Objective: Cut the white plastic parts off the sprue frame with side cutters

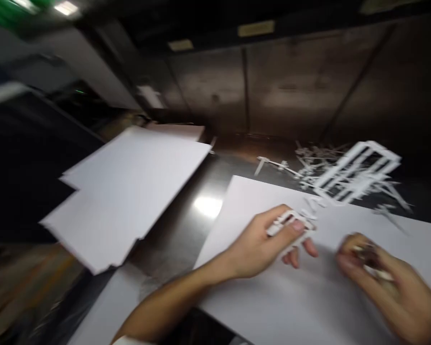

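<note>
My left hand (269,244) pinches a small white plastic piece (290,221) between thumb and fingers, just above a large white sheet (273,297). My right hand (388,282) is blurred at the lower right over the same sheet, its fingers curled around something small and whitish that I cannot make out. A white plastic frame with open slots (359,175) stands tilted beyond the hands, at the far edge of the sheet.
A stack of white sheets (129,191) lies to the left on a shiny dark metal table (187,225). Scattered white plastic offcuts (309,165) lie behind the frame. A dark metal wall (290,86) closes the back.
</note>
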The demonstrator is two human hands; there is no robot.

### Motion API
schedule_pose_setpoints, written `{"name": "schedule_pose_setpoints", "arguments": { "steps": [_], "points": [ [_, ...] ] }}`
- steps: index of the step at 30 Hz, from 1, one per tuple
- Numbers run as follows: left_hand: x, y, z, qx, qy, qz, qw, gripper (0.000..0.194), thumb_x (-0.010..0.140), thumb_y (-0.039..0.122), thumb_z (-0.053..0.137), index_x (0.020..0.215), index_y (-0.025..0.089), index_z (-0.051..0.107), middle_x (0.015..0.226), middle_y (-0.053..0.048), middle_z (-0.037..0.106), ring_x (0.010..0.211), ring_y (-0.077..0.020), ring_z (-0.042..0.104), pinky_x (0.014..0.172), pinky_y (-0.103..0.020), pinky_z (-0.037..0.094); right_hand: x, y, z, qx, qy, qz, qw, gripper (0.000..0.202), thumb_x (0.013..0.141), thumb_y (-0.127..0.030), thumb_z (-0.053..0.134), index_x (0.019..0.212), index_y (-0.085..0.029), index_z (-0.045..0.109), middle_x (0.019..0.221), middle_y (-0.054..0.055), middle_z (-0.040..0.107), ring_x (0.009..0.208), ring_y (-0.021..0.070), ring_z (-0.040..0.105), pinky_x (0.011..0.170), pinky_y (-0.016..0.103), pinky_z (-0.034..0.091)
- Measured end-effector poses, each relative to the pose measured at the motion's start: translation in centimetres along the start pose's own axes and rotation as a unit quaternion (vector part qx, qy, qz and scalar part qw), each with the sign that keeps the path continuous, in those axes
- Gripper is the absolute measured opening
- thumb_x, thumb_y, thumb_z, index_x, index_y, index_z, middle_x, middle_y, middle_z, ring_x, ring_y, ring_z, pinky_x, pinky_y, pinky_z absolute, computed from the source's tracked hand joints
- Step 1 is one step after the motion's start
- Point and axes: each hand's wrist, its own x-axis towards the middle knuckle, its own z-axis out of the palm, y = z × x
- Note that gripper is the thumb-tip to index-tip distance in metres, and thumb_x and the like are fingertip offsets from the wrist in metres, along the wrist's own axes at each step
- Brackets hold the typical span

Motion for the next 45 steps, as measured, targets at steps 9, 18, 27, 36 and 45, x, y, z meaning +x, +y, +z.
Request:
{"name": "schedule_pose_setpoints", "arguments": {
  "steps": [9, 18, 27, 36, 45],
  "points": [
    [0.3, 1.2, 0.8, 0.110, -0.006, -0.038, 0.993, 0.026, 0.110, 0.042, 0.066, 0.101, 0.018, 0.062, 0.092, -0.002, 0.080, 0.055, -0.0086, 0.064, 0.050, -0.019, 0.050, 0.4, -0.8, -5.1, -0.026, -0.157, 0.094, 0.983, 0.031, 0.116, -0.039, 0.057, 0.090, -0.022, 0.053, 0.077, -0.005, 0.042, 0.067, 0.0179, 0.038, 0.060, 0.031, 0.032],
    [0.4, 0.9, 0.3, 0.154, -0.031, -0.007, 0.987, 0.011, 0.106, 0.026, 0.071, 0.097, 0.019, 0.069, 0.087, 0.003, 0.079, 0.053, -0.0078, 0.064, 0.047, -0.017, 0.050, 0.4, -2.0, -5.7, -0.035, -0.196, 0.105, 0.974, 0.022, 0.113, -0.035, 0.059, 0.096, -0.021, 0.062, 0.086, 0.001, 0.062, 0.077, 0.0236, 0.057, 0.068, 0.031, 0.042],
    [0.6, 1.1, 0.4, 0.182, -0.075, -0.023, 0.980, 0.015, 0.110, 0.026, 0.063, 0.099, 0.018, 0.069, 0.088, 0.003, 0.078, 0.056, -0.0082, 0.065, 0.050, -0.017, 0.055, 0.6, -2.7, -6.5, -0.019, -0.251, 0.129, 0.959, 0.033, 0.118, -0.041, 0.056, 0.091, -0.022, 0.064, 0.089, 0.003, 0.067, 0.095, 0.0303, 0.066, 0.082, 0.033, 0.054],
    [0.7, 1.6, 0.5, 0.181, -0.101, -0.060, 0.977, 0.017, 0.108, 0.027, 0.065, 0.094, 0.019, 0.068, 0.089, 0.002, 0.080, 0.058, -0.0097, 0.068, 0.049, -0.017, 0.054, 0.5, -2.8, -7.5, -0.058, -0.276, 0.133, 0.950, 0.045, 0.117, -0.057, 0.060, 0.089, -0.023, 0.068, 0.077, 0.002, 0.061, 0.082, 0.0292, 0.065, 0.060, 0.030, 0.050],
    [0.6, 1.1, 0.3, 0.251, -0.081, -0.013, 0.964, 0.024, 0.113, 0.035, 0.056, 0.098, 0.021, 0.068, 0.088, 0.005, 0.081, 0.056, -0.0087, 0.067, 0.048, -0.018, 0.051, 0.6, -2.9, -6.8, -0.095, -0.270, 0.115, 0.951, 0.041, 0.119, -0.045, 0.050, 0.086, -0.022, 0.054, 0.084, 0.003, 0.065, 0.079, 0.0273, 0.063, 0.071, 0.035, 0.049]
  ]
}}
